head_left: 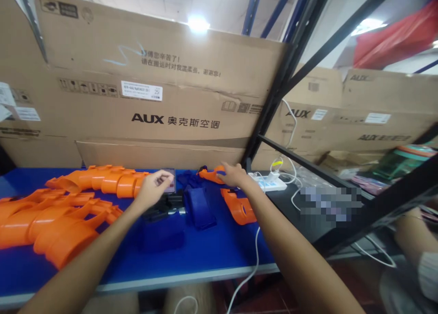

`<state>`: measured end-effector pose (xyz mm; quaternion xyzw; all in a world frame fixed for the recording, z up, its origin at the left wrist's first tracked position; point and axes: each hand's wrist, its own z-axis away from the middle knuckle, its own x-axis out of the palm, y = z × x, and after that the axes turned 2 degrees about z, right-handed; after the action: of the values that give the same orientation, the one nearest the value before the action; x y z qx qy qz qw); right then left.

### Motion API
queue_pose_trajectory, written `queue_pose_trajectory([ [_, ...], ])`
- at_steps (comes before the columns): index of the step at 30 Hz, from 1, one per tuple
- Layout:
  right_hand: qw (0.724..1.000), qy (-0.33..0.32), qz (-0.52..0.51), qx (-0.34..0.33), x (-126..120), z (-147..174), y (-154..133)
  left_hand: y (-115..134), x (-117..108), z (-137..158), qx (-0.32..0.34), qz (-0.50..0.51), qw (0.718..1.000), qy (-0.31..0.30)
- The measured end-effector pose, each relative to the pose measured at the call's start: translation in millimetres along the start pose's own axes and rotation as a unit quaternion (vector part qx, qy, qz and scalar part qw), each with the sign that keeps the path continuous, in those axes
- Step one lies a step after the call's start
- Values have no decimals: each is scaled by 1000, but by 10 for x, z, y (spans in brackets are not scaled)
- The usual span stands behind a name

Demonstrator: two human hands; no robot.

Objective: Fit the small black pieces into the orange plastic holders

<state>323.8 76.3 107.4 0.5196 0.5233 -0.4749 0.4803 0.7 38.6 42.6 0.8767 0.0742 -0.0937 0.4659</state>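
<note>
My left hand (158,186) is raised over the middle of the blue table with its fingers curled in, and nothing shows between them. A dark-framed flat object (172,179) lies right behind its fingertips. At the back right, my right hand (234,173) has its fingers and thumb around the end of an orange plastic part (212,174); the exact grip is partly hidden. A second curved orange part (241,209) lies below that wrist. Between the hands are folded dark-blue fabric pieces (200,206) and a black bundle in shiny wrap (166,205).
Nested orange curved shells (65,218) cover the table's left side, with another row (118,179) behind. A large cardboard box panel (178,99) walls off the back. To the right are a black rack post (273,86), a white power strip (270,182) and a hanging white cable (256,254). Another person's arm (415,234) shows at far right.
</note>
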Motion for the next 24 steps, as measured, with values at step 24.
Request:
queue_pose_trajectory([
  [24,973,226,-38,21,-428,135,-163,66,-124,87,-51,132,988,66],
])
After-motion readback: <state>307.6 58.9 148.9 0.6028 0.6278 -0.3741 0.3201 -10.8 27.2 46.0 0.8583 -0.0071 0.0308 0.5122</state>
